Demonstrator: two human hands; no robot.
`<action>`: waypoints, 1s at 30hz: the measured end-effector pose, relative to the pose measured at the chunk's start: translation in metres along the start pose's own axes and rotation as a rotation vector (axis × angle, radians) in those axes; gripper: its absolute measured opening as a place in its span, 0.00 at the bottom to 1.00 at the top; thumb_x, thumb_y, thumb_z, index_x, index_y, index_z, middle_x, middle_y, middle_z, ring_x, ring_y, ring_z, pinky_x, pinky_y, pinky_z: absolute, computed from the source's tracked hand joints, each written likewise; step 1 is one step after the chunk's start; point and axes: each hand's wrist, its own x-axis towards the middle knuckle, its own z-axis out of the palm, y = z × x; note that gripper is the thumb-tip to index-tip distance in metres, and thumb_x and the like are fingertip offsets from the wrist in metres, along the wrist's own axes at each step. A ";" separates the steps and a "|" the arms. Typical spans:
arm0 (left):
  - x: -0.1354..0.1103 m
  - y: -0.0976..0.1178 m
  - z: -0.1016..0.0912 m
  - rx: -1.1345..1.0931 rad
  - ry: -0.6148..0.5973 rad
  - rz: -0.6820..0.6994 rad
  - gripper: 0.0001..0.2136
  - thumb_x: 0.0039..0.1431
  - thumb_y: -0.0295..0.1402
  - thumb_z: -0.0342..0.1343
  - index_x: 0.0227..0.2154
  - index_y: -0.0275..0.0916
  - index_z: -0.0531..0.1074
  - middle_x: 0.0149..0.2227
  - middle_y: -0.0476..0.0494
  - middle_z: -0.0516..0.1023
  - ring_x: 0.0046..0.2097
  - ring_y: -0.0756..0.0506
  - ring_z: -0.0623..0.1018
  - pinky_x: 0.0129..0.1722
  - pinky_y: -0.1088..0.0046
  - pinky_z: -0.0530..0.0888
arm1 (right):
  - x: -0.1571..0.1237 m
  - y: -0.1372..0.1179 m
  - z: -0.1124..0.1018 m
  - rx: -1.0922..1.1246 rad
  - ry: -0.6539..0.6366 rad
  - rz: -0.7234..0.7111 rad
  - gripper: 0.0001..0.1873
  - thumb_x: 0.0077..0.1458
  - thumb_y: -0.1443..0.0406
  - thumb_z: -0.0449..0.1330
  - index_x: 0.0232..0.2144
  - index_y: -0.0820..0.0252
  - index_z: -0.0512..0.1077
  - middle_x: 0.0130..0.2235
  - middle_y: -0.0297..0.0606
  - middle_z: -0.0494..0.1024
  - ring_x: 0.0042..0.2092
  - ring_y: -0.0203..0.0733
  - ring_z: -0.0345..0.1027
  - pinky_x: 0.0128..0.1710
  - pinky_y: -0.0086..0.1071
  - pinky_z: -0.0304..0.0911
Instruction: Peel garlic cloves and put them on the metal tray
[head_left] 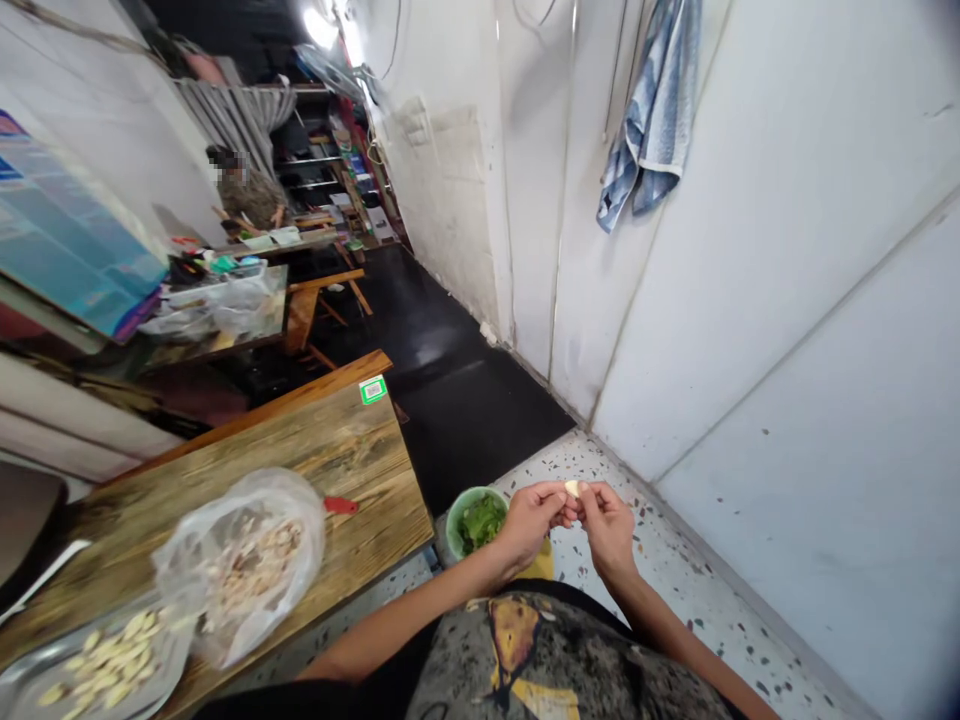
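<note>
A pale garlic clove (572, 489) is pinched between my fingertips, above the speckled floor in front of my lap. My left hand (529, 516) has its fingers closed at the clove's left side. From the other side, the thumb and fingers of my right hand (609, 520) grip it. On the wooden table to my left lies a metal tray (174, 672) with many peeled garlic cloves (112, 660). Beside it an open clear plastic bag (304, 490) holds garlic cloves and skins (259, 560). A red handle (341, 505) sticks out at the bag's right edge.
Below the table's (375, 450) right corner stands a green bin (452, 525) with leafy greens. A white wall (787, 330) runs along my right, with a blue towel (652, 120) hanging on it. Farther back, a person (255, 200) sits at another table, behind wooden benches (304, 315).
</note>
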 end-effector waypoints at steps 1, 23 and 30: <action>0.010 0.001 0.000 0.018 -0.004 0.008 0.10 0.47 0.34 0.57 0.28 0.31 0.73 0.26 0.44 0.72 0.25 0.53 0.70 0.27 0.77 0.67 | 0.010 0.000 0.000 -0.024 0.008 -0.008 0.16 0.49 0.53 0.56 0.24 0.61 0.68 0.20 0.32 0.69 0.22 0.34 0.60 0.22 0.27 0.58; 0.352 0.159 -0.134 -0.276 0.373 0.199 0.10 0.45 0.32 0.58 0.29 0.29 0.75 0.23 0.43 0.73 0.25 0.53 0.69 0.26 0.77 0.65 | 0.400 -0.029 0.191 -0.310 -0.398 -0.189 0.14 0.51 0.56 0.54 0.25 0.60 0.70 0.22 0.33 0.71 0.25 0.36 0.63 0.27 0.28 0.60; 0.417 0.194 -0.186 -0.403 0.509 0.320 0.09 0.45 0.29 0.59 0.30 0.29 0.75 0.25 0.43 0.73 0.27 0.52 0.71 0.29 0.77 0.65 | 0.491 -0.019 0.268 -0.323 -0.599 -0.265 0.15 0.51 0.56 0.53 0.26 0.60 0.71 0.22 0.33 0.72 0.24 0.36 0.64 0.26 0.28 0.60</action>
